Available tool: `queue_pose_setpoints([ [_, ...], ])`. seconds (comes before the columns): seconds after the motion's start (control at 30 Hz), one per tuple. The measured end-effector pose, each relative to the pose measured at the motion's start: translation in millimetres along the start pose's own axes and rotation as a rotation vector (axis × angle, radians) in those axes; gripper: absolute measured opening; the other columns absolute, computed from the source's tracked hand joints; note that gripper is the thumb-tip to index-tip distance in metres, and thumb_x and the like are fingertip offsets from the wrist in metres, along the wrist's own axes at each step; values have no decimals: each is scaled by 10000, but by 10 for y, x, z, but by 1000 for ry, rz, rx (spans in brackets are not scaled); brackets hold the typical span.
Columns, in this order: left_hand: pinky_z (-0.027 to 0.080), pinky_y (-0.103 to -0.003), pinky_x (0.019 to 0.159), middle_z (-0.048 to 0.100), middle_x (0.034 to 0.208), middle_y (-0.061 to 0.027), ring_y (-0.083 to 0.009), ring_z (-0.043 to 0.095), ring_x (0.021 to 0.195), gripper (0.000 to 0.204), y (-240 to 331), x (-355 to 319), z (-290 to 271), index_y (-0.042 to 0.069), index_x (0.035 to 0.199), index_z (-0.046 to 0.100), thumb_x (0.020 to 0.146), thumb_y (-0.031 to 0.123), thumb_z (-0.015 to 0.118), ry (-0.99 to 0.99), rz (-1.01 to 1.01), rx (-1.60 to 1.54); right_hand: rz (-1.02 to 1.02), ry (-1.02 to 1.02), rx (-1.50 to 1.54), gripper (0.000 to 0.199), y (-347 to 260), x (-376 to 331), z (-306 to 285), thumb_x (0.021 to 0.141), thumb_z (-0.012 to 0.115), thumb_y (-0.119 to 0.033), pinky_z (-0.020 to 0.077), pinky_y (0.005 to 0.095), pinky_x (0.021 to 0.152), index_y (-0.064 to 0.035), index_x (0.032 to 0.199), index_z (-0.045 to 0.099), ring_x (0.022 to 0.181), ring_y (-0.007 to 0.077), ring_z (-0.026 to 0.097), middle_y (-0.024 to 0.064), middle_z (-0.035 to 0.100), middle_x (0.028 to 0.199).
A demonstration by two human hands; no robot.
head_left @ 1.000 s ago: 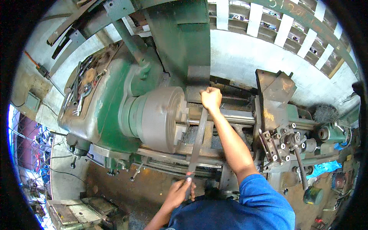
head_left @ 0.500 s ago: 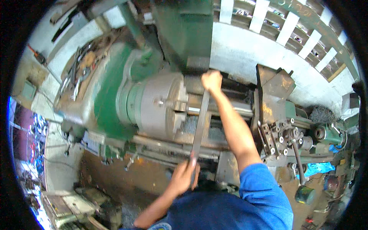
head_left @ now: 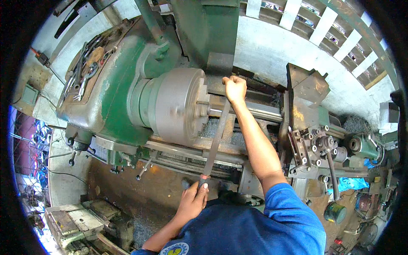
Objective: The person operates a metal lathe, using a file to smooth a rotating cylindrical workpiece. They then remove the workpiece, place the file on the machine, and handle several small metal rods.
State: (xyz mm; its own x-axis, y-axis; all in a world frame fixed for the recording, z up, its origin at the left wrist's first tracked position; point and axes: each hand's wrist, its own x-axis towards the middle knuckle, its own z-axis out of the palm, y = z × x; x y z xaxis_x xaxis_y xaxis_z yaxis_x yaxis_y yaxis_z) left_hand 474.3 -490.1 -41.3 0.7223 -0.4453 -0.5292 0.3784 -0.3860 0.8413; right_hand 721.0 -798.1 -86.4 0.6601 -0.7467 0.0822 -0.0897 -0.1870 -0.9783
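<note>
A long flat file [head_left: 216,146] lies slantwise across the lathe bed, just to the right of the chuck [head_left: 180,108]. My left hand [head_left: 193,203] is closed round its dark handle with a red collar, close to my body. At the far end, my right hand [head_left: 235,89] grips the file's tip in a closed fist, the arm stretched over the bed. Beneath the blade, a shiny round bar [head_left: 216,111] projects from the chuck jaws; whether the file touches it is hard to tell. The chuck's face looks smeared, as if turning.
The green headstock [head_left: 121,93] stands at left, with wrenches [head_left: 87,78] on top. At right are the tool post [head_left: 304,148], a long lever [head_left: 331,174] and the tailstock [head_left: 361,146]. Metal chips [head_left: 210,127] lie in the bed. A green tin [head_left: 335,212] hangs below the lever.
My left hand and the file handle have shifted toward me and a little left, baring more of the handle. My right hand stays on the tip. The view has steadied.
</note>
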Motion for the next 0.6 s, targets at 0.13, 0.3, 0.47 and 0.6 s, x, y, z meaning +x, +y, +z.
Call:
queue_pose_setpoints([
  [0.13, 381, -278, 433, 533, 617, -21, -119, 500, 457, 350, 285, 216, 35, 43, 931, 548, 1080, 345, 452, -56, -100, -244, -138, -26, -206, 337, -20, 277, 76, 716, 707, -253, 469, 423, 612, 25, 586, 567, 543, 251, 533, 209, 560, 577],
  [0.3, 398, -296, 443, 529, 571, -20, -113, 512, 459, 416, 558, 614, 246, 33, 844, 542, 1073, 373, 470, 65, 106, -92, 79, 70, -132, 260, -117, 744, 49, 711, 699, -258, 521, 415, 749, 2, 693, 700, 713, 319, 683, 212, 700, 731],
  [0.47, 393, -297, 438, 509, 585, -15, -112, 493, 460, 346, 258, 167, 115, 46, 895, 542, 1077, 332, 470, -48, -24, -183, -53, 35, -159, 272, -88, 308, -122, 687, 688, -246, 504, 436, 668, 4, 608, 618, 600, 329, 609, 202, 622, 614],
  [0.6, 378, -288, 409, 499, 601, -26, -117, 485, 451, 351, 197, 224, 108, 65, 921, 537, 1085, 358, 436, -94, -130, -332, -60, 12, -273, 215, -16, 274, 37, 684, 629, -196, 526, 467, 723, 15, 641, 632, 713, 436, 663, 263, 647, 705],
])
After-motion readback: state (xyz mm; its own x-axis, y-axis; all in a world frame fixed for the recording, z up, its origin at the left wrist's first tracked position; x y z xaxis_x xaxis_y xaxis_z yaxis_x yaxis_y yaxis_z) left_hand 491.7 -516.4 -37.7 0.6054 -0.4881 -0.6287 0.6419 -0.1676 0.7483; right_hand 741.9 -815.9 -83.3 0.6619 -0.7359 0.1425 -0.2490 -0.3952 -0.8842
